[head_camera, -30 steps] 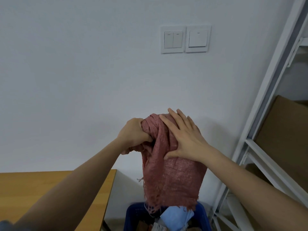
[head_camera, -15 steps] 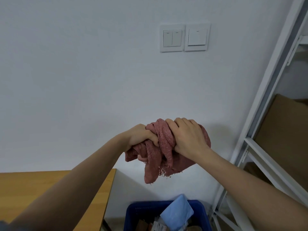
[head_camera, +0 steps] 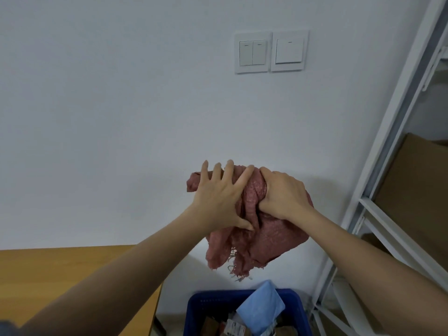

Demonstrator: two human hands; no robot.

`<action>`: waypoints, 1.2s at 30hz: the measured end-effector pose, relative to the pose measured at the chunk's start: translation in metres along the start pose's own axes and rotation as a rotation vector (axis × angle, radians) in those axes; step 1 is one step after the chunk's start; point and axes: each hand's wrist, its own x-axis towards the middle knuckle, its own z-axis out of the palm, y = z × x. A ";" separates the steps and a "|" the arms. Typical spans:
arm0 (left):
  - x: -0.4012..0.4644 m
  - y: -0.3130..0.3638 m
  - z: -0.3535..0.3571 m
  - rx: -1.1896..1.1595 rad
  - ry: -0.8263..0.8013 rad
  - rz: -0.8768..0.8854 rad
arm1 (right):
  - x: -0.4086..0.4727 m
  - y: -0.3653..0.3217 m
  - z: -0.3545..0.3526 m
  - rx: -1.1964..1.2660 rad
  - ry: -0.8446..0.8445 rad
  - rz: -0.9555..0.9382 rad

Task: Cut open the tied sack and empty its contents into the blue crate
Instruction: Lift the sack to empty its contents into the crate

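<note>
A dusty-pink woven sack [head_camera: 269, 238] is bunched up in the air in front of the white wall, its frayed edge hanging down. My right hand [head_camera: 282, 196] grips a fistful of its top. My left hand [head_camera: 219, 200] lies on the sack's left side with fingers spread and straight, thumb pressed into the folds. Directly below stands the blue crate [head_camera: 201, 309], holding a light blue packet [head_camera: 263, 306] and several small packaged items.
A wooden table [head_camera: 60, 275] sits at lower left beside the crate. A white metal shelf rack [head_camera: 378, 190] with a brown cardboard box [head_camera: 417, 190] stands at the right. Light switches [head_camera: 271, 51] are on the wall above.
The sack went from hanging long over the crate to being bunched up high. My left hand released its grip and now spreads flat on the cloth; my right hand closed into a fist on it.
</note>
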 end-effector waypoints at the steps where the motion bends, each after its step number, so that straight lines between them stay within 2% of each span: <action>1: 0.001 0.001 0.003 0.047 0.023 -0.012 | 0.000 -0.001 -0.001 0.011 -0.016 0.007; 6: 0.003 -0.001 0.010 0.071 0.189 -0.044 | -0.003 -0.002 -0.011 0.032 -0.072 -0.004; 14: 0.008 -0.001 0.006 -0.213 0.067 -0.085 | -0.004 0.002 -0.010 0.113 -0.172 -0.050; 19: 0.014 -0.022 -0.001 -0.492 -0.074 -0.315 | -0.009 0.004 -0.004 0.040 -0.010 -0.206; 23: 0.013 -0.038 0.003 -0.777 -0.095 -0.443 | -0.013 0.005 0.004 -0.073 -0.014 -0.327; 27: 0.010 -0.036 0.005 -1.112 -0.166 -0.483 | -0.012 0.005 0.012 -0.202 0.018 -0.337; 30: 0.007 -0.032 0.003 -1.316 -0.262 -0.506 | -0.008 0.006 0.014 -0.258 0.131 -0.351; 36: 0.006 -0.035 0.003 -1.511 -0.435 -0.495 | 0.005 0.008 0.015 -0.203 0.346 -0.398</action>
